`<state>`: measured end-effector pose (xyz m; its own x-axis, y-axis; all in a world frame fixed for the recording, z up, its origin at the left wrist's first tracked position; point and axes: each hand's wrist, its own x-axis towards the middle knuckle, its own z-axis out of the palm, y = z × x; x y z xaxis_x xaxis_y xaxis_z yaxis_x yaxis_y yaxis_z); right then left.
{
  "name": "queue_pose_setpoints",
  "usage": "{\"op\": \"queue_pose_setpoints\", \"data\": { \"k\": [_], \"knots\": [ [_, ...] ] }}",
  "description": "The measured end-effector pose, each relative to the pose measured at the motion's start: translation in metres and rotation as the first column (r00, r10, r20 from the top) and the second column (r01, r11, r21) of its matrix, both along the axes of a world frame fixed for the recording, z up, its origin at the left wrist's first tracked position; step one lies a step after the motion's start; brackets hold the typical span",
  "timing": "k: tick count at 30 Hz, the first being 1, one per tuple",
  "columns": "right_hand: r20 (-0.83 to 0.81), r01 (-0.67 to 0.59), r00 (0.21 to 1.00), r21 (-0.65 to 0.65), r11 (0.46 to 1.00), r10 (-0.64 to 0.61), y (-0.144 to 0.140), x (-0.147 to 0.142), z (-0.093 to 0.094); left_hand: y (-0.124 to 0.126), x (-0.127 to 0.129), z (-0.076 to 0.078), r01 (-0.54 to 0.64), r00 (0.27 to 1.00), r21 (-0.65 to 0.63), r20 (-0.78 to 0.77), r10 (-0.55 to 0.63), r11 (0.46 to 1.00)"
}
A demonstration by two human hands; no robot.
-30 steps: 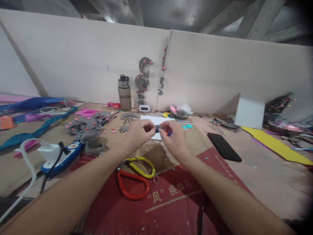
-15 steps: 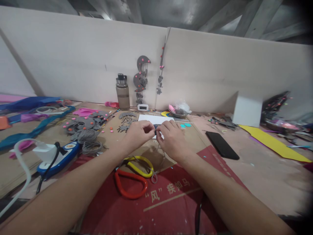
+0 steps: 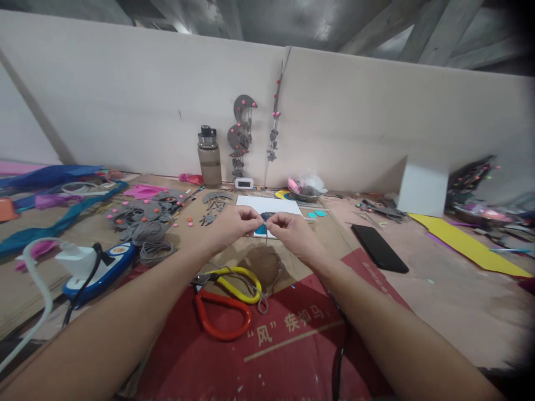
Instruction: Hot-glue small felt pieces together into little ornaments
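Frame centre: left hand [image 3: 232, 224] and right hand [image 3: 292, 231] both pinch a small dark-blue and teal felt piece [image 3: 264, 223], thin grey thread [image 3: 267, 250] hanging, above white sheet [image 3: 276, 205] on worktop [image 3: 438, 289].

surface [image 3: 460, 301] | being covered by red sheet [image 3: 292, 356] | scissors [image 3: 228, 295], black phone [image 3: 379, 240], white card [image 3: 270, 205], bottle [image 3: 210, 157], grey cord [image 3: 152, 240] being carried

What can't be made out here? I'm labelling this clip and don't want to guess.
- Head view: the small dark and blue piece between left hand and right hand is too small and covered by fingertips to identify.
- Head view: the thin cord hanging below it blurs out lower down.
- Head view: the scissors blades are hidden by the left forearm.
- Head view: the right edge fades to black.
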<state>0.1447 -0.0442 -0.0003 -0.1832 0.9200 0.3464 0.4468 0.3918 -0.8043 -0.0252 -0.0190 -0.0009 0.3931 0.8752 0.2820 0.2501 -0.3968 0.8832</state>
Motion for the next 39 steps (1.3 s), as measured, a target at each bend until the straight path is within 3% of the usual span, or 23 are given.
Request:
{"op": "queue_pose_setpoints", "data": {
  "k": [15, 22, 29, 39],
  "knots": [
    [-0.078, -0.085, 0.994, -0.195, 0.977, 0.070, 0.005, 0.001, -0.008, 0.003, -0.003, 0.000, 0.063, 0.996, -0.177, -0.044, -0.071, 0.982],
    [-0.078, -0.085, 0.995, -0.234, 0.968, 0.068, 0.011, -0.001, -0.020, 0.006, -0.005, -0.003, 0.090, 0.991, -0.197, -0.078, -0.107, 0.976],
    [-0.076, -0.071, 0.996, -0.268, 0.961, 0.052, 0.011, -0.003, -0.021, 0.011, -0.004, -0.013, 0.079, 0.995, -0.240, -0.039, -0.091, 0.968],
    [-0.059, -0.061, 0.997, -0.285, 0.957, 0.046, 0.019, -0.003, -0.037, 0.015, -0.005, -0.024, 0.066, 0.994, -0.240, -0.068, -0.085, 0.968]
  ]
}}
